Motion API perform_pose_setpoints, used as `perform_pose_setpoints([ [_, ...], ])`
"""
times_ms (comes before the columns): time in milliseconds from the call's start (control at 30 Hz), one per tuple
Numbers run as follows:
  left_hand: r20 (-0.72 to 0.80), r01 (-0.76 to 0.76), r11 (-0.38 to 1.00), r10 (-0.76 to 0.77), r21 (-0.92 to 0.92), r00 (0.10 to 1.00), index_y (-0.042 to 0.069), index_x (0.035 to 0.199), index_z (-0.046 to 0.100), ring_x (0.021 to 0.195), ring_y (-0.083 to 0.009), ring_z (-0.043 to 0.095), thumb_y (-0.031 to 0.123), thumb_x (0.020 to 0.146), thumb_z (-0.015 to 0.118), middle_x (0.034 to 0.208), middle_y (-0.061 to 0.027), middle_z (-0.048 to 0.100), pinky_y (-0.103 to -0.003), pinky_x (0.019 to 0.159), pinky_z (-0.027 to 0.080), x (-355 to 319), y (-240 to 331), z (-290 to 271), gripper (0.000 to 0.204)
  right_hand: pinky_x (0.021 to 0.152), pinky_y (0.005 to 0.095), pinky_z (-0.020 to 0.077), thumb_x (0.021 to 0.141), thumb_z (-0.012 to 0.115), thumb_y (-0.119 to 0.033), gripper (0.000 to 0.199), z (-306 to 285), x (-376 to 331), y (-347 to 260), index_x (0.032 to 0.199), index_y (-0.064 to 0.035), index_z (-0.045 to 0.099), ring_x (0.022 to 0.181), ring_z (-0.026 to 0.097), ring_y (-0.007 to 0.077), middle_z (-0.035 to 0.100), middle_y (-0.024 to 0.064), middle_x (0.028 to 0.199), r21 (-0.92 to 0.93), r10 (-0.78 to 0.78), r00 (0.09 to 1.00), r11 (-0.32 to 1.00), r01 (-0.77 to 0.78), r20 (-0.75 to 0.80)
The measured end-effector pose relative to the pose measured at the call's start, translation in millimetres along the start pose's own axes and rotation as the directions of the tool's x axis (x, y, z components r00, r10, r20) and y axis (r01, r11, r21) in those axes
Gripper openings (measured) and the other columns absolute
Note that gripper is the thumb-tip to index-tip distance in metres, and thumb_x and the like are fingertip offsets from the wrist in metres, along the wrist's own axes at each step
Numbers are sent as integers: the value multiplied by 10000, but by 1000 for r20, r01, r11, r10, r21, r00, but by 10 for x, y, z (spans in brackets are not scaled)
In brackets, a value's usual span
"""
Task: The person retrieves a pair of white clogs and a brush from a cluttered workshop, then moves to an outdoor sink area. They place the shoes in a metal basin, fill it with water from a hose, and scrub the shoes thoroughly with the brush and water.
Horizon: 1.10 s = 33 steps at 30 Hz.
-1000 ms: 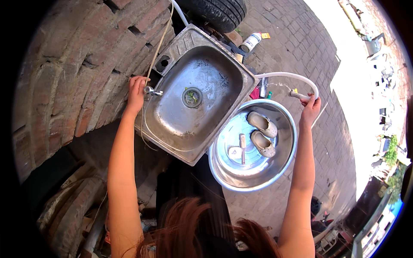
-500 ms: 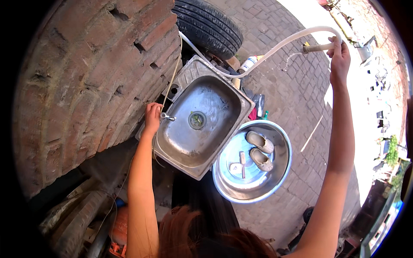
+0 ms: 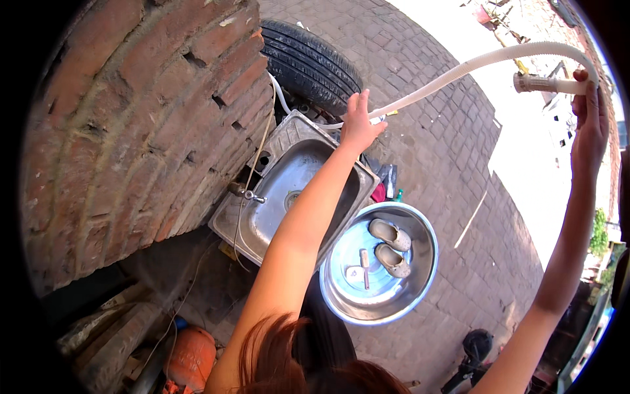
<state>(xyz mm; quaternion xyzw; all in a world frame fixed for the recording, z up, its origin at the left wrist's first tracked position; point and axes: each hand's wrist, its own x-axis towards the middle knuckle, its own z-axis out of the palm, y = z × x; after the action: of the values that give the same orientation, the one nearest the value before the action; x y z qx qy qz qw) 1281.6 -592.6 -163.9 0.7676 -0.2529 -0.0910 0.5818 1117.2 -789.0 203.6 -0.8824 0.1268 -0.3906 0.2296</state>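
A curved red brick wall [image 3: 131, 125] fills the left of the view, and grey paving stones [image 3: 459, 171] cover the ground to the right. A black tyre [image 3: 308, 62] lies at the foot of the wall, just behind a steel sink [image 3: 262, 223] that stands tilted against the bricks, with a small tap [image 3: 246, 192] at its near-left rim. Just beside the sink's right corner sits a round metal basin [image 3: 420, 276], holding shallow water, a pair of pale clog-style shoes [image 3: 390, 246] side by side, and a small brush [image 3: 365, 268] lying near them. An orange gas cylinder [image 3: 190, 354] rests in the shade at the lower left. A long white corrugated hose [image 3: 459, 69] arcs high across the upper right (its far end drops behind the sink, out of sight). The right hand [image 3: 590, 121] is raised at the far right, fingers wrapped around the hose just behind its ribbed end fitting [image 3: 535, 83], which points left. The left hand [image 3: 359, 121] is stretched out above the sink's far edge, touching the hose lower down its run; its fingers look partly extended along the tube, and whether they truly close on it I cannot tell.
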Motion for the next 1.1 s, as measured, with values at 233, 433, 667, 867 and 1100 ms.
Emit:
perform_pose_setpoints([
  [233,439,1,956,-136,293,888,112,1001,631,920,-315,611,226,765,691,949,-129,628,-414,794,486,-211,-68,756,269,572,250,329,1001,404,-272,301,-1051,-361,-190,1074,-20,553,637,380,109,427,9,752,-52,328,900,933,-356,-288],
  [433,615,-231,868,-104,440,782,109,1013,522,940,-339,599,185,827,616,1026,-116,587,-464,761,479,-724,-214,829,222,859,175,371,1012,423,-288,355,-2753,-1886,1743,1276,-95,564,829,467,28,608,-22,1114,-217,441,835,825,-521,-328],
  [667,368,-386,736,198,556,909,92,982,437,679,-386,619,226,914,522,941,-126,521,-499,561,505,-502,-130,814,173,697,176,335,1009,427,-277,358,-3131,-3870,2452,1271,-61,542,731,367,27,575,-59,1095,45,719,517,602,-797,-464],
  [867,165,-319,718,279,619,946,97,1033,506,854,-386,602,283,936,500,1010,-125,583,-488,682,486,674,368,141,210,684,182,356,1016,411,-246,262,-1873,-4241,2058,1139,-78,570,711,398,23,560,-44,989,94,797,577,598,-796,-181],
  [1100,560,-286,762,-119,581,820,92,971,630,727,-290,603,372,856,624,777,-116,627,-379,652,452,505,369,-793,303,590,228,445,979,459,-246,236,-847,-4090,2689,1033,-39,559,648,517,62,597,30,856,-70,856,517,516,-854,6],
])
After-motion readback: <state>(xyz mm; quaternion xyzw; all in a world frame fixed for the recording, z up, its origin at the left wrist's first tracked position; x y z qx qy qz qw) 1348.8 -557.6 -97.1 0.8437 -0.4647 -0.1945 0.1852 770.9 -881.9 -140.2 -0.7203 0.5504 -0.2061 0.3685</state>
